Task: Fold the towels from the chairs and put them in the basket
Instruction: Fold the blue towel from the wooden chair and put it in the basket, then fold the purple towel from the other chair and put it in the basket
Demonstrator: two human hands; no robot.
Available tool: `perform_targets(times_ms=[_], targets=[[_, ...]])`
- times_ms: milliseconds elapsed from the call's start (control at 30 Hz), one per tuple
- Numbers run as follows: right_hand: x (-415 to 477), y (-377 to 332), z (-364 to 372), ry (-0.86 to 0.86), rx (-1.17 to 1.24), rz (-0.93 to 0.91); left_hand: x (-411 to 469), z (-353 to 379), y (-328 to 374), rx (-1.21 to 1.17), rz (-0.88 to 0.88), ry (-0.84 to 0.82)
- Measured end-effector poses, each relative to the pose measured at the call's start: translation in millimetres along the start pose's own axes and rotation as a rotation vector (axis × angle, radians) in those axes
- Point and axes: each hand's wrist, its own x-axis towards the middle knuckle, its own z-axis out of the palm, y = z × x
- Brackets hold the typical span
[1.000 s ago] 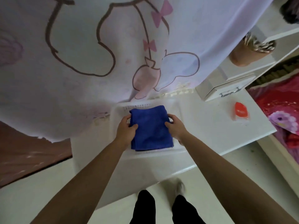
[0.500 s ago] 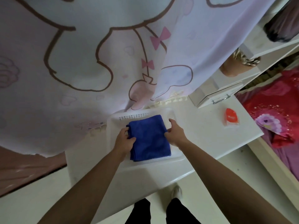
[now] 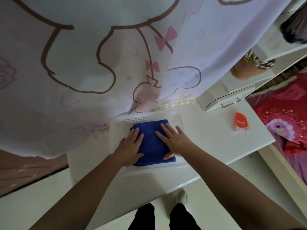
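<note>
Both hands have let go of the towel's sides: left hand (image 3: 131, 147) and right hand (image 3: 174, 141) now lie flat, fingers spread, pressing the blue towel (image 3: 152, 143) beneath them inside the basket (image 3: 116, 128).

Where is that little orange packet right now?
In the head view the orange packet lies on the white table, right of the basket, just in front of the white drawer box.

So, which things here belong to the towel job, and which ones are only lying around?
Part of the job:
- blue towel, folded, lying in the basket
- white basket on the table
- left hand and right hand, both flat on the towel

Only lying about:
- orange packet on the table
- white drawer box
- cartoon curtain
</note>
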Motion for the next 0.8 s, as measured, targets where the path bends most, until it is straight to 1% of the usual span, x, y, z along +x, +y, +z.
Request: perform_targets(times_ms=[100, 267, 333, 400, 433, 500, 567, 633, 800], targets=[[9.8, 4.9, 23.3, 0.002, -0.086, 0.083, 9.3, 11.6, 2.1, -0.017, -0.01, -0.009], [23.2, 5.4, 31.4, 0.05, -0.124, 0.067, 12.3, 18.1, -2.4, 0.055, -0.014, 0.015], [16.1, 5.5, 23.3, 0.064, -0.084, 0.029, 4.9, 9.7, -3.0, 0.098, -0.034, 0.005], [-1.7, 9.4, 10.0, 0.118, 0.008, 0.025, -4.9, -8.0, 4.0, 0.124, -0.042, 0.058], [-11.3, 13.3, 3.3, 0.179, 0.066, 0.043, -10.4, -20.0, 8.8, 0.131, -0.029, 0.115], [-38.2, 22.8, -14.0, 0.371, 0.16, 0.094, -27.6, -49.0, 22.9, 0.123, 0.05, 0.288], [-66.5, 39.6, -37.5, 0.537, 0.173, 0.16, -44.0, -87.7, 40.9, 0.138, 0.145, 0.462], [-98.8, 61.3, -66.5, 0.692, 0.12, 0.247, -56.0, -129.2, 62.7, 0.183, 0.23, 0.633], [-208.2, 107.3, -140.9, 1.055, -0.017, 0.568, -88.7, -240.6, 132.9, 0.368, 0.463, 0.993]])
